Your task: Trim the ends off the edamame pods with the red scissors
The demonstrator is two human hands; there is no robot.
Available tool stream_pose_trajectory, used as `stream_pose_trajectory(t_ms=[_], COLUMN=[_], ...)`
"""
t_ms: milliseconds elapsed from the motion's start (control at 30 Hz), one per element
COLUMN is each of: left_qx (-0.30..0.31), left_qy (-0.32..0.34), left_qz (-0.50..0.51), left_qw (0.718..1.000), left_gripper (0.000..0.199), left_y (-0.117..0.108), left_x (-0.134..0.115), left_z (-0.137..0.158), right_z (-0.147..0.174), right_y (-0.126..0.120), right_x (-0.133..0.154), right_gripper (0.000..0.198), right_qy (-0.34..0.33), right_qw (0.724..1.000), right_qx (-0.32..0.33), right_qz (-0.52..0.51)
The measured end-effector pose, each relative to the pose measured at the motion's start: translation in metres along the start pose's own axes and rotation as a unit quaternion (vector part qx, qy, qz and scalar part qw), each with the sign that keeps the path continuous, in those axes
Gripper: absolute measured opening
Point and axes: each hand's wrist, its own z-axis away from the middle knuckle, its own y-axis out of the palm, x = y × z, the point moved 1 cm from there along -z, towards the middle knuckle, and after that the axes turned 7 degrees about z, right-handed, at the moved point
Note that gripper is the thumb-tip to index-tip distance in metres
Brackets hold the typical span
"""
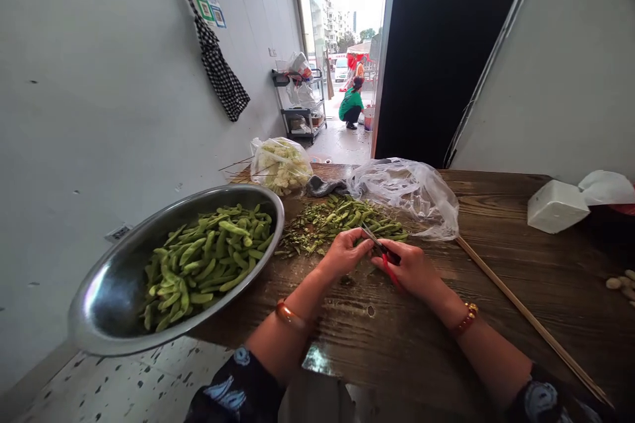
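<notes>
My right hand (pixel 411 268) is closed around a pair of scissors (pixel 389 266) with red handles, its blades pointing up and left. The fingers of my left hand (pixel 344 254) are pinched together right beside the blades; what they hold is hidden. Just beyond both hands lies a pile of green edamame pods (pixel 354 215). Small trimmed pod bits (pixel 310 228) are scattered to its left. A large steel basin (pixel 112 297), tilted in view at the table's left, contains many edamame pods (pixel 213 254).
A bag of cauliflower (pixel 282 165), a dark cloth (pixel 325 186) and a clear plastic bag (pixel 407 188) lie at the back of the wooden table (pixel 496 211). Long thin sticks (pixel 530 317) stretch along the right. A white box (pixel 556 206) sits far right. A person (pixel 351 104) crouches outside the doorway.
</notes>
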Motion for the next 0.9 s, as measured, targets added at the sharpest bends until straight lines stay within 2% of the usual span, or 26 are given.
stream_pose_trajectory(t_ms=[133,233,333,433,567,667,733,767,833,900], left_qx=[-0.01,-0.029,-0.052,-0.091,-0.129,-0.202,-0.22,-0.214,-0.177,-0.135], left_qy=[0.02,-0.003,0.006,0.057,0.069,0.022,-0.02,-0.041,-0.097,-0.162], left_qz=[-0.023,-0.016,-0.074,-0.199,-0.365,-0.512,-0.575,-0.595,-0.614,-0.616], left_qw=[0.999,0.999,0.996,0.974,0.919,0.835,0.788,0.774,0.763,0.759], left_gripper=[0.024,0.027,0.028,0.027,0.026,0.03,0.032,0.04,0.061,0.064], left_y=[0.008,0.014,0.014,-0.002,-0.052,-0.109,-0.148,-0.165,-0.192,-0.207], left_x=[0.005,0.002,-0.016,-0.047,-0.089,-0.109,-0.112,-0.11,-0.1,-0.086], left_z=[0.002,0.005,0.011,0.018,0.032,0.047,0.058,0.064,0.074,0.084], right_z=[0.004,0.004,0.004,0.004,0.004,0.003,0.002,0.002,0.002,0.002], right_y=[-0.001,-0.003,-0.006,-0.01,-0.014,-0.014,-0.014,-0.013,-0.012,-0.012], right_x=[0.001,-0.003,-0.01,-0.013,-0.011,-0.012,-0.014,-0.015,-0.017,-0.017], right_gripper=[0.038,0.047,0.051,0.056,0.06,0.059,0.059,0.059,0.06,0.061], right_qy=[0.014,0.034,0.045,0.05,0.056,0.069,0.077,0.08,0.081,0.076], right_qw=[1.0,0.999,0.998,0.997,0.997,0.996,0.996,0.996,0.996,0.996], right_qx=[-0.005,-0.032,-0.052,-0.059,-0.054,-0.047,-0.045,-0.046,-0.047,-0.048], right_qz=[0.008,-0.003,-0.009,-0.006,-0.004,-0.013,-0.016,-0.014,-0.004,0.005])
